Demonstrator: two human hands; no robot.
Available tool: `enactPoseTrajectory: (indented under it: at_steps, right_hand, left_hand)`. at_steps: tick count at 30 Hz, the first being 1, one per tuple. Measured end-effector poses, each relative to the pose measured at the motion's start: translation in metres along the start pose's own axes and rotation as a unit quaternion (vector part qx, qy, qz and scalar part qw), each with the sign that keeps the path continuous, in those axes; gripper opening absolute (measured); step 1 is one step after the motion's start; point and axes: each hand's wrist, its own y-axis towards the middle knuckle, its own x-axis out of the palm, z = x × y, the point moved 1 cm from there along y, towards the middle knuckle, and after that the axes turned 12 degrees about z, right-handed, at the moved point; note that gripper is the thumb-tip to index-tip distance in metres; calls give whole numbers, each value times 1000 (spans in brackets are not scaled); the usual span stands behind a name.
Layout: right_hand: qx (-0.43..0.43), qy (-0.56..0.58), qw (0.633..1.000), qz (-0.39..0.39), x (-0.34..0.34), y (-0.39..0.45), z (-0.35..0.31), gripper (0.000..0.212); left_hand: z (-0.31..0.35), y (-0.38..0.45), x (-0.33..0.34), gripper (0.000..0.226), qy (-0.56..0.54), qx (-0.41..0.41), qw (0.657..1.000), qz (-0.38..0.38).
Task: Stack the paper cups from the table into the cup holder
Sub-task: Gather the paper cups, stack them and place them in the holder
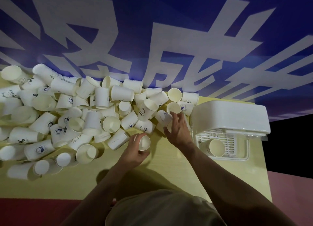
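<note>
While left grip (135,149) curls round a smooth paper cup (144,142), right grip (177,131) spreads open.

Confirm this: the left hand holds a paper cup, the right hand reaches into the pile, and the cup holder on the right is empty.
Not empty. The head view shows a stack of cups already in the cup holder. The left hand does hold a paper cup; the right hand does reach into the pile.
</note>
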Motion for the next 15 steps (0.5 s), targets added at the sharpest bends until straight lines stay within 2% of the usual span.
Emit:
enactPoseTrajectory:
  at_steps: [4, 9, 15]
  right_hand:
    - [-10, 29, 999, 23, -1, 2, -3, 75]
    - [-24, 70, 995, 62, -17, 6, -3, 64]
    - [-17, 161, 982, 92, -70, -18, -1, 54]
  left_hand:
    - [1, -4, -2, 70, 67, 31, 997, 31]
    - [8, -6, -11, 66, 85, 44, 994, 49]
    - [41, -16, -13, 70, 88, 56, 992, 67]
